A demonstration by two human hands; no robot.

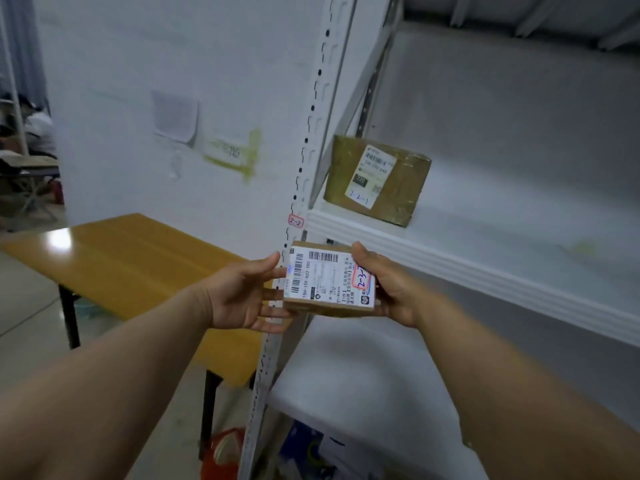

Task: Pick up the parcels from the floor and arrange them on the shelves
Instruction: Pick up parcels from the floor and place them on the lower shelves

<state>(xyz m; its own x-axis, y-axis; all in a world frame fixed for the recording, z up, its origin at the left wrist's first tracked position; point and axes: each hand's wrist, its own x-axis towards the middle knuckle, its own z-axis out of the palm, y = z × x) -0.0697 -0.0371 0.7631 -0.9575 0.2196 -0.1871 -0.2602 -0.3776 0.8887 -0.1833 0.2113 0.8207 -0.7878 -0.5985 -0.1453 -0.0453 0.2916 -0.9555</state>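
A small flat cardboard parcel (325, 278) with a white shipping label and a red-ringed handwritten number is held in front of the white shelf unit's upright post (304, 161). My right hand (388, 289) grips its right end, thumb on top. My left hand (242, 296) touches its left end with straight fingers, some reaching under it. A larger brown taped parcel (377, 178) with a label sits at the left end of the upper shelf (485, 258). A lower white shelf (363, 375) lies beneath the held parcel.
A yellow-topped table (138, 265) with black legs stands left of the shelf unit against the white wall. Below the lower shelf show an orange item (221, 452) and blue-and-white packages (311, 448). Chairs and a seated person (34, 129) are at the far left.
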